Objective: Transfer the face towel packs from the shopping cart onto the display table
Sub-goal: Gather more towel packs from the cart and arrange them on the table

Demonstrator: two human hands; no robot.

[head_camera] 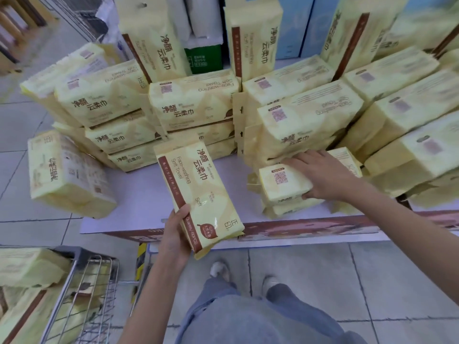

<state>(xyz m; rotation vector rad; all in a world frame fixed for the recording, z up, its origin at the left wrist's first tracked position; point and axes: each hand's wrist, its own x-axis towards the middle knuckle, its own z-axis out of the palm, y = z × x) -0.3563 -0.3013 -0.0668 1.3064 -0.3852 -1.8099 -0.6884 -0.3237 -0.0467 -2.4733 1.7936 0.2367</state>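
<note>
- The shopping cart (82,281), nearest at lower left, contained more face towel packs (32,266).
- The left hand (173,234) gripped the held pack (198,192) by its lower end, thumb on the front and fingers curled behind. The pack hung tilted over the front edge of the display table (139,194).
- Recommended: lay it flat on the bare surface directly beyond.
- The right hand (323,175) clasped the placed pack (283,182), fingers spread on top and thumb hooked on its near side.
- The overhanging pack (67,177) at the left edge appeared easy to dislodge.
- The rear stacks (191,103) closed off the far side.

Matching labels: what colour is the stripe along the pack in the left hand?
Reddish brown stripe on a pale yellow pack; head view.
</note>
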